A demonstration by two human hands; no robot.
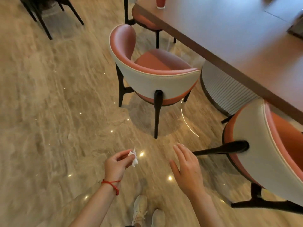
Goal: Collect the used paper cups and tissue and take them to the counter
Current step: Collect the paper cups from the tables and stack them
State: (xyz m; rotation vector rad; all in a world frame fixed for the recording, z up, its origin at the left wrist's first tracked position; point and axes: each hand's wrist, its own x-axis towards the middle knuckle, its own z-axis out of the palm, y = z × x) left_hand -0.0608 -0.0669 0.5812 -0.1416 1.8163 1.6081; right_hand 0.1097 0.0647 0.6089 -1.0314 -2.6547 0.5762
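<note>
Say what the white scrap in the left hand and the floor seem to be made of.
White scrap: thin tissue paper, matte and crumpled, pinched by the left hand. Floor: probably polished stone or marble-look tile, beige and veined, glossy enough to mirror ceiling lights; motion blur leaves it uncertain.

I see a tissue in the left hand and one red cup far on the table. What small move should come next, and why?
Probably step toward the table and reach the right hand to the red paper cup. The left hand already pinches the tissue, while the right hand is open and holds nothing. The cup stands near the table's far edge, beyond the nearest chair, so it looks out of reach from here.
</note>
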